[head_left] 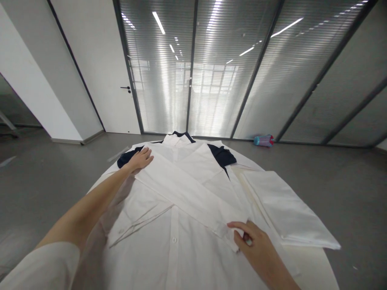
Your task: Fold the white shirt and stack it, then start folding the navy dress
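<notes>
1. At the far left, a white door [99, 68] with a black handle stands beside a glass wall [217, 80] with blinds.
2. The person's left hand [141, 158] lies palm down near the shirt's left-side shoulder as viewed, fingers extended and slightly spread, gripping nothing; dark navy fabric [128, 158] shows beside it.
3. Centrally, a white, button-front, collared shirt [173, 240] lies spread on the white, round-edged table [316, 264]. One long sleeve [187, 191] crosses it diagonally, down to the right.
4. The person's right hand [255, 243] is at that sleeve's cuff end, fingers curled, thumb and forefinger tips slightly apart and touching the cloth; whether they pinch it cannot be told.
5. A blue and pinkish-red cylindrical object [264, 140] lies on the grey floor [356, 193] near the glass.
6. Rightmost on the table, a folded white cloth [287, 209] overhangs the edge.
</notes>
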A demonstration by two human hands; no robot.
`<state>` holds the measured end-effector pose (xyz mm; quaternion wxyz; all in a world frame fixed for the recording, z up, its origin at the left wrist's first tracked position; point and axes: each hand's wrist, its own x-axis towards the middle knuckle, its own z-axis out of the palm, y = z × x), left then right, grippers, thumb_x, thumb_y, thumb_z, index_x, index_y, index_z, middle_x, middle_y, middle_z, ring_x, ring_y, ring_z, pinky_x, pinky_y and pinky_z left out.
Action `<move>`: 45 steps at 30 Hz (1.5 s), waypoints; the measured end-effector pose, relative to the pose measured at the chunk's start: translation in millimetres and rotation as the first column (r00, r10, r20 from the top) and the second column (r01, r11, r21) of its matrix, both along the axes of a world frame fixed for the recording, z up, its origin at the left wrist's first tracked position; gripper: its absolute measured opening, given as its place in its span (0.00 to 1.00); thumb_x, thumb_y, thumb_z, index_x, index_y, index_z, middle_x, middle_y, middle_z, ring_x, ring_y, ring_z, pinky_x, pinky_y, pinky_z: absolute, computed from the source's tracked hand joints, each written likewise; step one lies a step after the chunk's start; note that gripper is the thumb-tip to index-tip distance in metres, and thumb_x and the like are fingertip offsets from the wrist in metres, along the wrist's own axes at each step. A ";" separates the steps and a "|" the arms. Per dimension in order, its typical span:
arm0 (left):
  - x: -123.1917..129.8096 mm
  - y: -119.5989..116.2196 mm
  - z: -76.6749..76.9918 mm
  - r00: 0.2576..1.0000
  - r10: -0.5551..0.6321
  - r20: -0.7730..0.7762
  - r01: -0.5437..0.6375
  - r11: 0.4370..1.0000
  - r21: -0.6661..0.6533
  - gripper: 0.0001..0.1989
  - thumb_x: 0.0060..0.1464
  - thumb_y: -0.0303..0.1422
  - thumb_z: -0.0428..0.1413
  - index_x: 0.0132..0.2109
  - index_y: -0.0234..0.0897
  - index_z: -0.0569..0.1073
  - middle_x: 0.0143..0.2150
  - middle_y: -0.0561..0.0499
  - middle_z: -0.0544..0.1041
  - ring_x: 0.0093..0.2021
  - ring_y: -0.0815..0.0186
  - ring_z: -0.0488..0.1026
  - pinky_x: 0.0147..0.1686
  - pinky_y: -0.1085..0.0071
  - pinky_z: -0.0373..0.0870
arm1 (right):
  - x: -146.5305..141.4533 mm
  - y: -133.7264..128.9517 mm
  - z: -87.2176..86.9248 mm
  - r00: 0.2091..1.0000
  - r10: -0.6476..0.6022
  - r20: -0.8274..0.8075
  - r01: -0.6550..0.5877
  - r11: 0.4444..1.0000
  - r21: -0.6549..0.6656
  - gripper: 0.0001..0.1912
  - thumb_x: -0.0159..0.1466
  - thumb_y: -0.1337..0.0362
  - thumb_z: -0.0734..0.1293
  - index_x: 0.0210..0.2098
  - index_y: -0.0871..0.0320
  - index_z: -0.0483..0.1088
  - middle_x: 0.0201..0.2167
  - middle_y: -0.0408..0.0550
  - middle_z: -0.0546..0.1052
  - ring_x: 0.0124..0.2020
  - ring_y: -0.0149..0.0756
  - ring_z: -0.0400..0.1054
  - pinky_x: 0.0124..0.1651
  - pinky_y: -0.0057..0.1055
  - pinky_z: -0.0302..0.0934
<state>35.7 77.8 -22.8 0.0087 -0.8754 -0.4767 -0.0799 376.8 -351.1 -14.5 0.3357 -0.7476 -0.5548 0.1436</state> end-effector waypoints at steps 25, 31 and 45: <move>73.0 -101.3 4.8 0.991 -0.123 0.044 0.121 0.992 0.042 0.29 0.65 0.51 0.44 0.67 0.43 0.65 0.72 0.45 0.57 0.72 0.44 0.49 0.66 0.39 0.48 | -12.8 28.3 39.5 0.899 0.127 0.420 -0.232 0.950 0.211 0.15 0.69 0.60 0.58 0.43 0.55 0.76 0.38 0.52 0.77 0.42 0.42 0.71 0.49 0.40 0.63; 94.9 -125.5 4.5 0.969 -0.245 0.035 0.243 0.968 0.057 0.32 0.65 0.53 0.43 0.70 0.47 0.60 0.73 0.48 0.56 0.73 0.48 0.48 0.67 0.43 0.48 | -57.1 89.9 34.0 0.776 0.391 0.495 -0.417 0.907 -0.063 0.34 0.71 0.44 0.54 0.68 0.59 0.60 0.71 0.58 0.54 0.72 0.52 0.45 0.69 0.52 0.48; 7.1 -18.1 -4.9 0.971 0.237 0.025 -0.236 0.970 -0.052 0.42 0.61 0.60 0.39 0.71 0.37 0.56 0.74 0.35 0.49 0.71 0.36 0.46 0.64 0.39 0.49 | -52.6 94.3 9.0 0.758 0.517 0.399 -0.430 0.855 -0.290 0.40 0.70 0.38 0.45 0.73 0.54 0.47 0.73 0.52 0.41 0.74 0.51 0.32 0.73 0.56 0.31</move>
